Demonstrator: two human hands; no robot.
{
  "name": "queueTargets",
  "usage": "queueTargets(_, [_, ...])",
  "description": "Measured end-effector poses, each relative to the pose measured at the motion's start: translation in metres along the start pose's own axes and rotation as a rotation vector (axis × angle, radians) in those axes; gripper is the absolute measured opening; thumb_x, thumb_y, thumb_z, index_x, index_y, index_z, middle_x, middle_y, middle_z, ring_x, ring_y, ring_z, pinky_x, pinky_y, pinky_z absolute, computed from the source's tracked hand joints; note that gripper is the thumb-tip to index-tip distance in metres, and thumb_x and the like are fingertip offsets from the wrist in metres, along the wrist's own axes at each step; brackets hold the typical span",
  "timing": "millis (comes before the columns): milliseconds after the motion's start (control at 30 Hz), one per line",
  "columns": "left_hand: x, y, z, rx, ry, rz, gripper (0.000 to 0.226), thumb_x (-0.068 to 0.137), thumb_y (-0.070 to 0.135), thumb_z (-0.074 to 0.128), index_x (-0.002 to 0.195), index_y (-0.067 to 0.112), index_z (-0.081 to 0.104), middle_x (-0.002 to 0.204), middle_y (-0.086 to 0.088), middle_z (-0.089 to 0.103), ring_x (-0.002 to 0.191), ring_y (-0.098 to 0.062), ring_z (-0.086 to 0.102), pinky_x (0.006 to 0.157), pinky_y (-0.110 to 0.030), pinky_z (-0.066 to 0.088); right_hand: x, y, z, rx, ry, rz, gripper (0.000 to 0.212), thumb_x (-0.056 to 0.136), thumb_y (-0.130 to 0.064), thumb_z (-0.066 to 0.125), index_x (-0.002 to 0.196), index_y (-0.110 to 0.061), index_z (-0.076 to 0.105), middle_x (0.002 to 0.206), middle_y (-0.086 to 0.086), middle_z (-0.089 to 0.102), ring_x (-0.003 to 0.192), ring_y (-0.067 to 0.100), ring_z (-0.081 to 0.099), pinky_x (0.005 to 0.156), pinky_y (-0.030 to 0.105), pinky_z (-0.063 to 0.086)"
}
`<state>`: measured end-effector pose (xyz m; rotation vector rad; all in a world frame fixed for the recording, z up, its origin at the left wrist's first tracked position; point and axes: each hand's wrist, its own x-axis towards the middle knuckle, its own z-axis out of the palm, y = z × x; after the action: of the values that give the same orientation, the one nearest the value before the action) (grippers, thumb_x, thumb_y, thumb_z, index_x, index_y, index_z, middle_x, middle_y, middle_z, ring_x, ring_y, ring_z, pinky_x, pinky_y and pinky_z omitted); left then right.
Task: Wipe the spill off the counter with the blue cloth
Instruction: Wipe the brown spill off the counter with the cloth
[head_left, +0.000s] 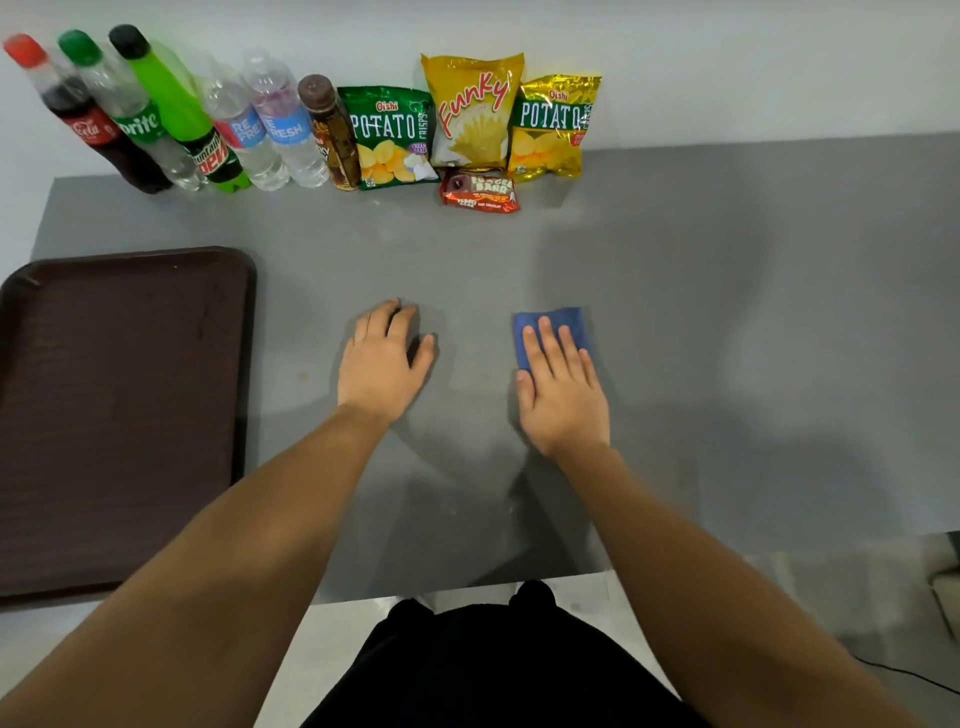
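A folded blue cloth (567, 322) lies on the grey counter (727, 312) just right of centre. My right hand (563, 389) lies flat on top of it, fingers stretched out, covering its near half. My left hand (382, 361) rests palm down on the bare counter to the left of the cloth, fingers loosely curled and holding nothing. I cannot make out a distinct spill; the counter only shows faint sheen between and in front of my hands.
A dark brown tray (119, 415) sits at the left edge. Along the back wall stand several drink bottles (182, 124), three crisp bags (472, 111) and a small snack bar pack (479, 192). The counter's front edge (467, 592) is near my body.
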<state>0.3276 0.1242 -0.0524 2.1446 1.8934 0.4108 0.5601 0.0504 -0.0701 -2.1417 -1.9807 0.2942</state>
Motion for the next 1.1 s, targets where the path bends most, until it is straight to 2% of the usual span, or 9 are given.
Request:
queueTargets(133, [-0.014, 0.000, -0.015, 0.019, 0.068, 0.007, 0.036, 0.100, 0.033, 0.060, 0.127, 0.009, 0.067, 0.128, -0.013, 0.063, 0.120, -0.037, 0.056, 0.094, -0.049, 0.052, -0.012, 0.030, -0.008, -0.023, -0.035, 0.100, 0.061, 0.107, -0.033, 0.042, 0.163, -0.021, 0.021, 0.171, 0.000, 0.014, 0.159, 0.022, 0.012, 0.129, 0.042, 0.011])
queueTargets(233, [-0.022, 0.002, -0.025, 0.041, 0.077, -0.041, 0.030, 0.101, 0.037, 0.058, 0.113, 0.012, 0.071, 0.110, -0.013, 0.069, 0.106, -0.039, 0.064, 0.079, -0.047, 0.054, -0.038, 0.043, -0.010, -0.072, -0.096, 0.105, 0.062, 0.108, -0.040, 0.024, 0.165, -0.023, 0.004, 0.173, -0.002, 0.000, 0.160, 0.020, -0.001, 0.130, 0.041, 0.002])
queueTargets(333, [-0.030, 0.002, -0.031, 0.080, 0.050, -0.075, 0.035, 0.102, 0.044, 0.054, 0.093, 0.015, 0.070, 0.091, -0.014, 0.073, 0.086, -0.043, 0.069, 0.067, -0.044, 0.053, -0.072, 0.038, -0.010, -0.095, -0.125, 0.095, 0.063, 0.106, -0.045, 0.011, 0.164, -0.024, -0.002, 0.173, -0.002, -0.005, 0.159, 0.020, -0.008, 0.130, 0.042, 0.001])
queueTargets(533, [-0.046, 0.001, -0.036, 0.065, 0.019, -0.116, 0.043, 0.103, 0.050, 0.050, 0.088, 0.016, 0.071, 0.087, -0.014, 0.075, 0.084, -0.044, 0.071, 0.069, -0.044, 0.054, -0.099, -0.015, 0.003, -0.085, -0.141, 0.076, 0.065, 0.106, -0.046, 0.013, 0.163, -0.021, -0.006, 0.172, -0.002, -0.009, 0.158, 0.020, -0.013, 0.129, 0.041, -0.003])
queueTargets(667, [-0.053, 0.002, -0.039, 0.062, 0.013, -0.136, 0.046, 0.102, 0.052, 0.047, 0.086, 0.015, 0.069, 0.086, -0.015, 0.075, 0.084, -0.045, 0.070, 0.069, -0.044, 0.054, -0.080, -0.036, 0.007, -0.050, -0.133, -0.084, 0.061, 0.109, -0.040, 0.026, 0.165, -0.022, 0.008, 0.172, -0.002, 0.002, 0.160, 0.022, -0.002, 0.130, 0.042, 0.006])
queueTargets(767, [-0.058, 0.004, -0.041, 0.055, 0.014, -0.141, 0.048, 0.102, 0.053, 0.046, 0.085, 0.014, 0.068, 0.085, -0.016, 0.074, 0.084, -0.045, 0.070, 0.069, -0.044, 0.054, -0.061, -0.030, 0.005, -0.033, -0.133, -0.162, 0.059, 0.109, -0.037, 0.029, 0.164, -0.025, 0.012, 0.172, -0.004, 0.006, 0.160, 0.020, 0.002, 0.130, 0.041, 0.007])
queueTargets(833, [-0.060, 0.005, -0.042, 0.058, 0.020, -0.139, 0.048, 0.102, 0.053, 0.046, 0.086, 0.014, 0.068, 0.085, -0.015, 0.075, 0.084, -0.045, 0.070, 0.069, -0.044, 0.053, -0.051, -0.020, 0.003, -0.021, -0.116, -0.117, 0.059, 0.108, -0.036, 0.033, 0.164, -0.026, 0.016, 0.172, -0.005, 0.008, 0.160, 0.019, 0.006, 0.130, 0.041, 0.008])
queueTargets(967, [-0.064, 0.007, -0.042, 0.052, 0.042, -0.127, 0.048, 0.102, 0.052, 0.048, 0.084, 0.014, 0.069, 0.083, -0.015, 0.074, 0.082, -0.045, 0.070, 0.067, -0.044, 0.053, -0.044, 0.014, -0.004, -0.001, -0.052, 0.089, 0.061, 0.106, -0.033, 0.041, 0.163, -0.023, 0.021, 0.171, -0.003, 0.012, 0.159, 0.021, 0.011, 0.129, 0.043, 0.009])
queueTargets(1100, [-0.066, 0.010, -0.042, 0.034, 0.039, -0.122, 0.048, 0.102, 0.053, 0.048, 0.083, 0.014, 0.068, 0.084, -0.015, 0.075, 0.083, -0.045, 0.070, 0.068, -0.043, 0.053, -0.063, 0.056, -0.014, -0.045, -0.085, 0.186, 0.062, 0.109, -0.038, 0.028, 0.164, -0.027, 0.003, 0.173, -0.003, 0.000, 0.159, 0.018, -0.003, 0.130, 0.043, 0.002])
